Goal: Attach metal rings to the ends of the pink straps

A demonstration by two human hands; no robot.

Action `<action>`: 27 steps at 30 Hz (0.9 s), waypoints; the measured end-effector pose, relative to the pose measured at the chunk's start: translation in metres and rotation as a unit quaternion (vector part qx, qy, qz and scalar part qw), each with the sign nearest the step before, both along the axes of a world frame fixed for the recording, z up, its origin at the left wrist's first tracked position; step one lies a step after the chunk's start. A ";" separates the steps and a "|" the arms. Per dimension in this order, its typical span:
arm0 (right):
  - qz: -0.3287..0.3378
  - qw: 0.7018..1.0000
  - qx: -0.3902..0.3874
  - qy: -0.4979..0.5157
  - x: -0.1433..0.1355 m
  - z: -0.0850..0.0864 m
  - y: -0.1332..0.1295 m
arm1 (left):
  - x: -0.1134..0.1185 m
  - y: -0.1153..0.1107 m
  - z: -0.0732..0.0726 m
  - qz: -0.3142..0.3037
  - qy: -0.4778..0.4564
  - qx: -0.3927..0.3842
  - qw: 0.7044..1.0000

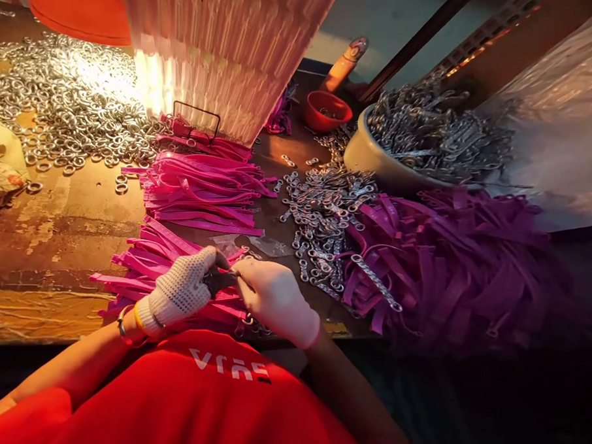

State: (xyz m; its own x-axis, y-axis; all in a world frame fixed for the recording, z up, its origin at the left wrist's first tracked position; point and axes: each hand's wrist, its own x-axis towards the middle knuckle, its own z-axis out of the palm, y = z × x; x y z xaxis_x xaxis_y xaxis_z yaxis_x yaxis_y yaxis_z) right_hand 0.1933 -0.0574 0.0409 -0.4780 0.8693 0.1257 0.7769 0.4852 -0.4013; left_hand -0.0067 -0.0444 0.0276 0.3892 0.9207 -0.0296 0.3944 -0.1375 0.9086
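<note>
My left hand (181,286), in a white dotted glove, is closed, with a small dark piece showing at its thumb and fingertips. My right hand (277,295), in a plain white glove, pinches at the same spot, its fingertips meeting the left ones. What they grip between them is too small and covered to name. Under and behind both hands lies a bunch of pink straps (155,254). A metal ring (248,318) shows just below the right hand. Farther back is a second bundle of pink straps (201,187).
Metal rings (89,106) are heaped at the back left beside a ribbed translucent panel (220,55). Metal links (320,214) are piled right of my hands. Beyond stand a red bowl (326,111) and a tub (371,150) of metal pieces. Purple straps (439,261) cover the right side.
</note>
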 end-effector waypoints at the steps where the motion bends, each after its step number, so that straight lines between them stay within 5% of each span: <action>1: 0.018 1.000 0.002 -0.008 0.001 0.003 0.000 | 0.001 0.000 0.002 -0.029 -0.007 -0.014 0.999; 7: -0.022 0.995 0.073 0.059 0.002 0.001 -0.003 | 0.008 0.004 0.014 -0.047 -0.162 -0.293 0.941; 9: -0.037 0.994 0.074 0.066 0.003 -0.004 -0.004 | 0.008 0.008 0.015 -0.065 -0.141 -0.280 0.947; 12: 0.002 0.997 0.030 0.069 0.009 -0.005 -0.004 | 0.004 0.019 0.012 -0.136 -0.052 -0.161 0.976; 16: 0.068 0.995 -0.011 0.075 0.020 0.003 0.000 | 0.001 0.029 0.012 -0.215 -0.025 -0.100 0.971; 19: 0.065 0.994 0.024 0.082 0.022 0.005 0.002 | 0.007 0.025 0.019 -0.181 -0.078 -0.223 0.955; 23: 0.007 0.978 0.200 0.057 0.018 -0.005 -0.001 | 0.025 0.013 0.028 -0.058 -0.205 -0.427 0.879; 25: -0.032 0.965 0.255 0.048 0.016 -0.012 -0.003 | 0.035 0.014 0.030 -0.004 -0.236 -0.450 0.861; 27: -0.079 0.968 0.216 0.098 0.017 -0.019 -0.003 | 0.043 0.026 0.030 0.004 -0.217 -0.431 0.876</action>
State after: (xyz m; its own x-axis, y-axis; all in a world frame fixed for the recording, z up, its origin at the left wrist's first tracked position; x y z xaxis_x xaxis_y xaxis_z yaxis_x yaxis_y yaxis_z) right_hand 0.2107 -0.0600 0.0223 -0.2734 0.7756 0.5689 0.7844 0.5221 -0.3348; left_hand 0.0365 -0.0189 0.0572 0.5292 0.6322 -0.5660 -0.0158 0.6742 0.7384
